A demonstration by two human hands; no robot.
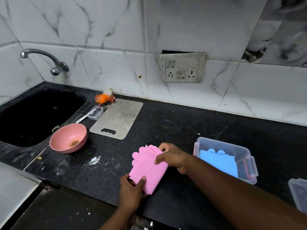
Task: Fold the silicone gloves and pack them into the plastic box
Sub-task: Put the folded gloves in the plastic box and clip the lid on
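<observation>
You hold the folded pink glove (pixel 147 165) above the counter (pixel 174 130), long axis running from your left hand (pixel 131 188), pinching the near end, to your right hand (pixel 172 157), gripping the far scalloped end; the plastic box (pixel 245 151), blue glove (pixel 219 161) inside, sits just right, nearer your right hand; no readable writing anywhere.

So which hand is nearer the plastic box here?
Right. The right hand pinches the pink glove at its far edge, just beside the plastic box. The left hand holds the glove's near corner, farther from the box.
</observation>
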